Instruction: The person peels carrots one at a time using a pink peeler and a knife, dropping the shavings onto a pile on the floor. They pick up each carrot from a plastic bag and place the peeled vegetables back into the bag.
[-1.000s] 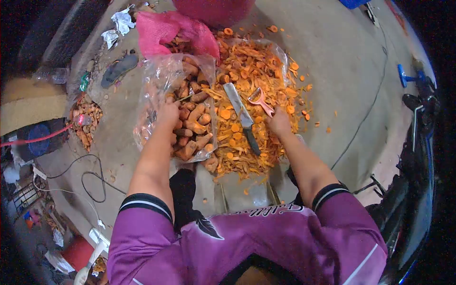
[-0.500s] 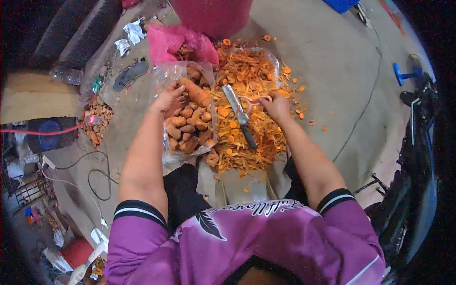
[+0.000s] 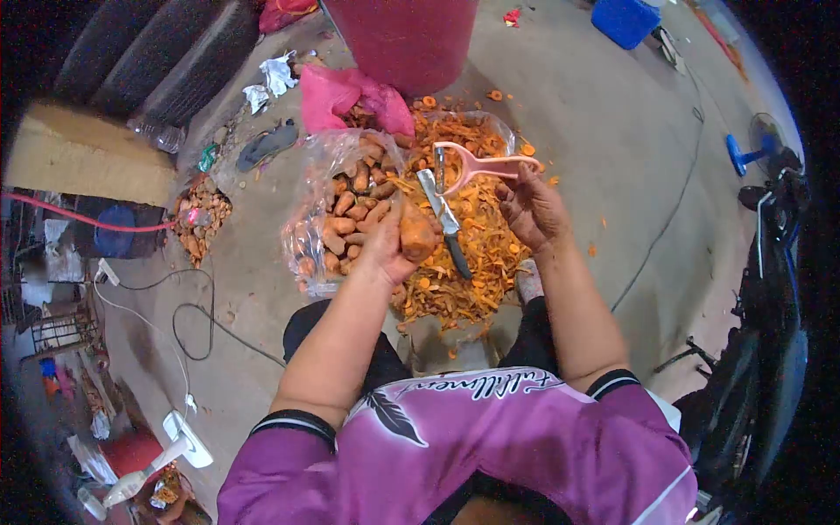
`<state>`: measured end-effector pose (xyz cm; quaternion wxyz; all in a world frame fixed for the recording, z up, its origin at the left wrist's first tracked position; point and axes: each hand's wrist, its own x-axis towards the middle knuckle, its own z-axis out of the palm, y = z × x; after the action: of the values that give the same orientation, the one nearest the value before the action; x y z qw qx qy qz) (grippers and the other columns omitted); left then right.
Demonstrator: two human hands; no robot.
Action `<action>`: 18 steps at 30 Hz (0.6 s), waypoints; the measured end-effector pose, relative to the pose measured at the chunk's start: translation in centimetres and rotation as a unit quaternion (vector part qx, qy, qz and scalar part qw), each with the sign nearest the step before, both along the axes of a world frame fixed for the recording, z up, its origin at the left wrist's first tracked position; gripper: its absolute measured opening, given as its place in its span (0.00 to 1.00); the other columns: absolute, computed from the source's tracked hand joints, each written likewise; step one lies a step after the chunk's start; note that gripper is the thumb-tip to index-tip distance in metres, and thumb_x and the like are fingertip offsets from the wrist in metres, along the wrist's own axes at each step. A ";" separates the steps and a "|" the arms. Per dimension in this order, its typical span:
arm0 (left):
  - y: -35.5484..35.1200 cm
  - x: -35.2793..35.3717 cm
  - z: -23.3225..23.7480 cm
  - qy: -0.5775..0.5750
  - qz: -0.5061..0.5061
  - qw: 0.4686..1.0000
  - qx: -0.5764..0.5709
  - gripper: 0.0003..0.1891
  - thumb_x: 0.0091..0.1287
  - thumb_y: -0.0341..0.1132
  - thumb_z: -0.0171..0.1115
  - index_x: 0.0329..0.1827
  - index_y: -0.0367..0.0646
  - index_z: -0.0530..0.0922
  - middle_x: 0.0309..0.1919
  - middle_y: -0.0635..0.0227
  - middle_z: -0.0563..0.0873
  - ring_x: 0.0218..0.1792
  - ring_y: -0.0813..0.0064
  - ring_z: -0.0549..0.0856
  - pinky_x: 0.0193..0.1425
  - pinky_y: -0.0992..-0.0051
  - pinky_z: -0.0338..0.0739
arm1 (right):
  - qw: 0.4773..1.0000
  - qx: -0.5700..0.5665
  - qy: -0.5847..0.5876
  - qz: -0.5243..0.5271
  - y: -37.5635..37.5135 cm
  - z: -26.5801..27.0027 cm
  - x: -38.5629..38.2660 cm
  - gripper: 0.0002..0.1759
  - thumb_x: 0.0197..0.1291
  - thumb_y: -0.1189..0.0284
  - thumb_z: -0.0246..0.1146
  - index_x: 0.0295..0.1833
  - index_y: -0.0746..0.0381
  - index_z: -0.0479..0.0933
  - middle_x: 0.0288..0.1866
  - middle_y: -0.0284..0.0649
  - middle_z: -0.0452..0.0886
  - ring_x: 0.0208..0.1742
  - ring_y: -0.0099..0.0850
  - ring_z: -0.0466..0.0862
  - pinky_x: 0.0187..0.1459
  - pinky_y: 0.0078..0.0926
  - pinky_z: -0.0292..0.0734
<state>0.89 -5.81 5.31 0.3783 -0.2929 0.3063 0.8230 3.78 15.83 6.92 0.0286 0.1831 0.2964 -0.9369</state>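
Observation:
My left hand (image 3: 392,247) is closed round a thick orange carrot (image 3: 419,234), near the right edge of a clear plastic bag (image 3: 302,201) full of unpeeled carrots (image 3: 350,210). In my right hand (image 3: 535,210), the fingers pinch the handle of a pink Y-shaped peeler (image 3: 492,164), its blade pointing left. Hand and peeler are above a heap of orange peelings and round slices (image 3: 486,227). A knife (image 3: 457,254) with a black handle lies on that heap, between my two hands. The peeler and the carrot are apart.
Behind the heap stands a large red tub (image 3: 402,44), with a pink sack (image 3: 337,96) beside it. A grey sandal (image 3: 267,146) and a small pile of brown pieces (image 3: 201,219) lie on the left. A cable (image 3: 674,206) runs along the floor at right.
My left hand has brought the carrot from over the bag toward me and to the right. My right hand has raised the peeler and turned it leftward. The view has shifted slightly.

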 end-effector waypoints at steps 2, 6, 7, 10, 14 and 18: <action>0.7 0.6 -1.0 -0.005 -0.023 1.000 -0.009 0.18 0.64 0.46 0.44 0.49 0.42 0.64 0.38 0.60 0.74 0.35 0.62 0.78 0.37 0.65 0.77 | 1.000 -0.015 0.008 0.001 -0.2 1.2 -0.5 0.09 0.57 0.66 0.54 0.41 0.57 0.66 0.33 0.38 0.75 0.28 0.26 0.77 0.24 0.18 0.72; 2.7 -0.1 -2.7 0.038 -0.049 0.998 0.023 0.16 0.64 0.44 0.45 0.44 0.40 0.67 0.34 0.62 0.76 0.31 0.68 0.78 0.34 0.66 0.76 | 0.999 -0.038 -0.010 -0.016 0.0 -0.2 -1.5 0.11 0.56 0.65 0.55 0.40 0.59 0.67 0.30 0.38 0.74 0.23 0.23 0.73 0.21 0.16 0.68; 2.8 -0.3 -2.8 0.034 -0.068 0.997 0.029 0.15 0.64 0.44 0.45 0.43 0.40 0.67 0.34 0.63 0.76 0.31 0.69 0.78 0.34 0.66 0.76 | 0.999 -0.023 -0.019 -0.028 -0.1 -0.8 -1.7 0.11 0.55 0.66 0.57 0.39 0.59 0.68 0.26 0.35 0.73 0.21 0.22 0.70 0.19 0.16 0.65; 2.6 -0.5 -2.9 0.026 -0.102 0.994 0.008 0.15 0.63 0.42 0.46 0.47 0.42 0.68 0.37 0.64 0.77 0.36 0.71 0.79 0.40 0.70 0.76 | 0.994 0.100 -0.030 0.001 -0.8 -1.3 -1.7 0.09 0.54 0.67 0.57 0.37 0.59 0.68 0.23 0.32 0.71 0.20 0.21 0.70 0.20 0.15 0.65; 2.6 -0.7 -3.7 0.011 -0.072 0.997 0.036 0.14 0.64 0.41 0.45 0.46 0.42 0.68 0.37 0.64 0.78 0.36 0.72 0.79 0.40 0.69 0.76 | 0.964 0.223 -0.005 0.144 -2.2 -0.1 -2.0 0.13 0.50 0.70 0.60 0.41 0.60 0.68 0.26 0.31 0.74 0.23 0.20 0.73 0.22 0.16 0.67; 2.3 -0.9 -3.5 0.019 -0.063 0.997 0.052 0.14 0.64 0.42 0.44 0.45 0.41 0.69 0.36 0.65 0.78 0.36 0.73 0.79 0.40 0.70 0.76 | 0.936 0.303 -0.051 0.173 -2.9 -0.1 -2.0 0.14 0.48 0.71 0.62 0.40 0.61 0.69 0.33 0.35 0.74 0.28 0.22 0.75 0.28 0.15 0.71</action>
<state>-0.04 -3.54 1.83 0.4378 -0.2380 0.2882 0.8177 1.77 12.96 6.83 0.1480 0.1764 0.5913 -0.7729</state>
